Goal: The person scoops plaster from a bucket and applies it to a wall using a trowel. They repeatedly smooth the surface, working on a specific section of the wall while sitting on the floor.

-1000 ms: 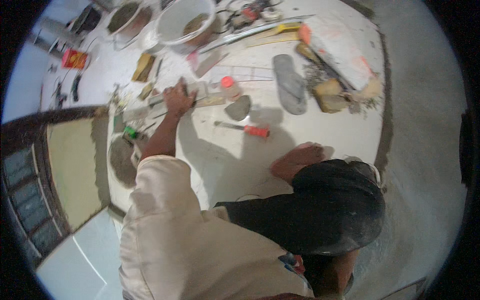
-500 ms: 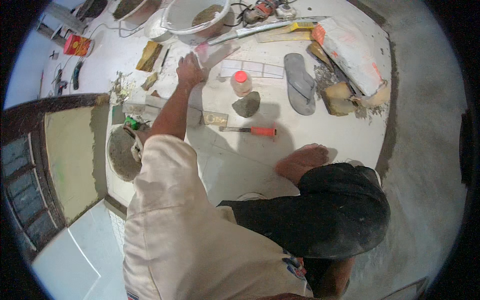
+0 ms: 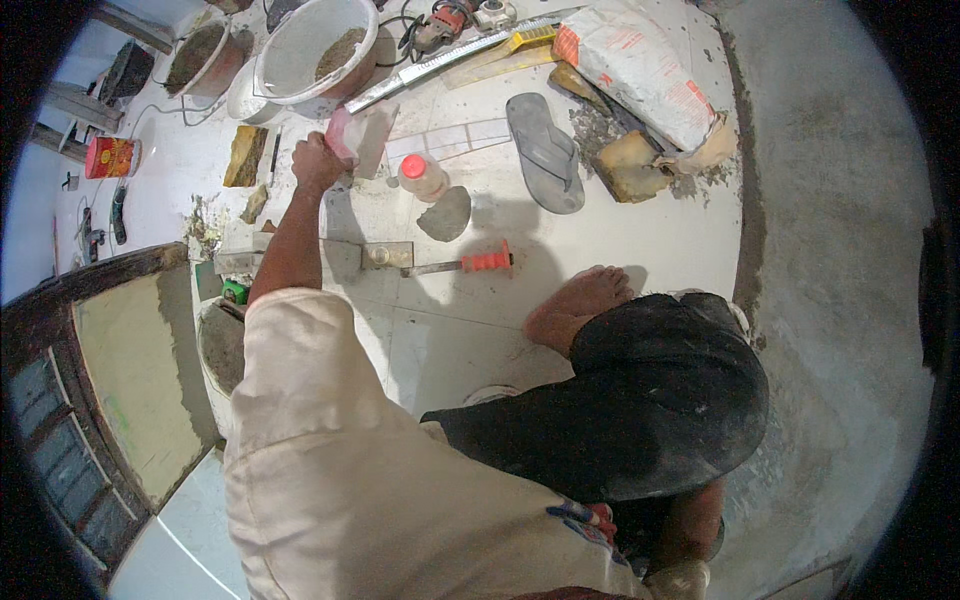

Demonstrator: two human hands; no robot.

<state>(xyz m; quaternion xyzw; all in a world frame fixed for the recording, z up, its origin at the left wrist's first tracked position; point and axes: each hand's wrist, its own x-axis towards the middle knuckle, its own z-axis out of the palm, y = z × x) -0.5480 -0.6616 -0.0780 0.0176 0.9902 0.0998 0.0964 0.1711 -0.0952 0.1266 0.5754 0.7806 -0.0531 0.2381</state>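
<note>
Just beyond the white bucket (image 3: 315,50), my left hand (image 3: 318,160) has reached farther out and now grips a reddish trowel (image 3: 345,135); my right hand is out of sight.

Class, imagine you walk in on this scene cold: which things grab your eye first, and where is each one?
The left hand stretches forward, gripping a flat reddish-handled trowel beside the large white plastic bucket at the top. On the pale tiled floor mid-frame lies a steel chisel with an orange grip, with a grey rubber flip-flop behind it. A bare foot rests right of centre.
</note>
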